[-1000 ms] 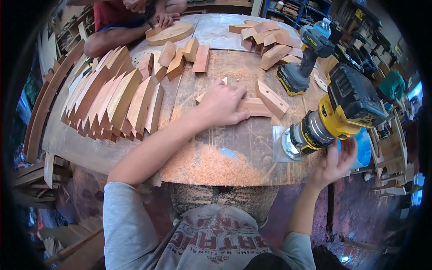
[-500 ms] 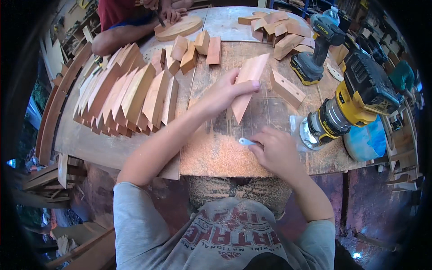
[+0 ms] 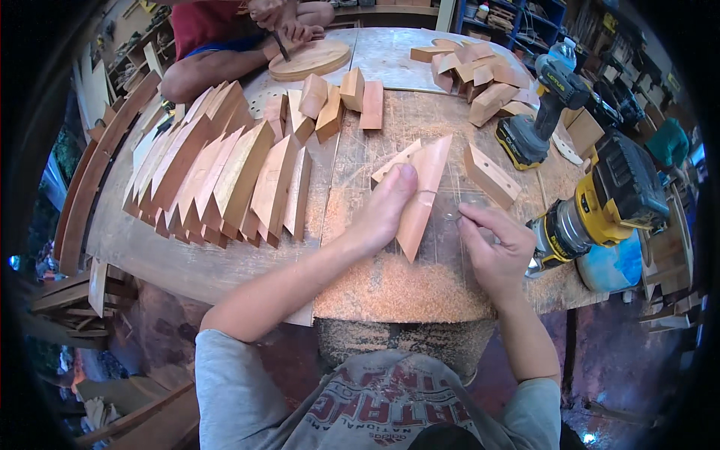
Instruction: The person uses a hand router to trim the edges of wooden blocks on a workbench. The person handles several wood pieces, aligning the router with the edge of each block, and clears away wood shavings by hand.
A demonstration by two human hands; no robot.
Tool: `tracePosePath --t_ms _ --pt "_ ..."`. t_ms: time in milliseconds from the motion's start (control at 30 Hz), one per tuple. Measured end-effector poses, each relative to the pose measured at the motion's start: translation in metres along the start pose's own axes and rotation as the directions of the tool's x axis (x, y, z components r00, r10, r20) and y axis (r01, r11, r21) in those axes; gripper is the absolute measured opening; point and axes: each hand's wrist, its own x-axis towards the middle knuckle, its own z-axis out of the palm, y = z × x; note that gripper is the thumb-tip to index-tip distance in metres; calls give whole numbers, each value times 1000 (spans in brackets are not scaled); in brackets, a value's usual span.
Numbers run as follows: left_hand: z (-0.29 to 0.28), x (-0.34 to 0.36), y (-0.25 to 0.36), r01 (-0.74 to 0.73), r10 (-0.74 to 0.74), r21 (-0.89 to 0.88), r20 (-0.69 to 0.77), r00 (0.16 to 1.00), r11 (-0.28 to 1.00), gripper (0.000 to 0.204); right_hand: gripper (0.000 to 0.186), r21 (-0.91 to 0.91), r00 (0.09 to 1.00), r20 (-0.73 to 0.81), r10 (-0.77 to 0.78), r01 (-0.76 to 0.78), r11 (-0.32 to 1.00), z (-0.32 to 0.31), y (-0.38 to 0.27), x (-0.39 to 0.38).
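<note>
My left hand (image 3: 388, 206) is closed around a reddish wooden block (image 3: 427, 191) with slanted ends, tilted above the sawdust-covered board. A small curved mark crosses the block's face near its middle. Another pale wooden block (image 3: 395, 160) shows partly behind my left thumb. To the right of the held block, my right hand (image 3: 496, 244) has thumb and forefinger pinched together. A small shiny bit sticks out from those fingertips, too faint to name. Beyond my right hand lies a slant-ended block (image 3: 491, 176) with two holes.
A row of slant-cut blocks (image 3: 225, 180) stands at left. More blocks (image 3: 480, 71) are heaped at the far right, near a cordless drill (image 3: 551, 97). A yellow-and-black router (image 3: 592, 206) stands at right, beside a blue-white container (image 3: 611, 262). Across the table, another person's hands (image 3: 292, 30) work over a round board (image 3: 309, 61).
My left hand has turned the block more upright and drawn it nearer. My right hand has risen toward it, and the pale blue handle at its fingers no longer shows. The view has shifted slightly.
</note>
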Motion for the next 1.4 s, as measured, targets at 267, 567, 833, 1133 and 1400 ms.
tracePosePath --t_ms 267,567,833,1133,1400 --pt "1 -9 -2 62 -55 -59 108 993 996 72 24 -180 966 -43 -256 245 953 9 -8 10" --pt "8 -12 6 100 -89 -131 87 992 986 70 27 -274 902 60 -428 428 862 2 2 12" --pt "9 -13 2 178 -156 -216 113 981 960 64 28 -278 717 180 -673 694 665 -6 8 20" --pt "8 -11 0 -9 -2 51 201 980 999 62 29 -251 713 296 -635 700 669 -14 2 17" --pt "5 -9 -3 -29 -2 147 200 980 989 59 34 -250 716 282 -638 697 672 -18 3 14"
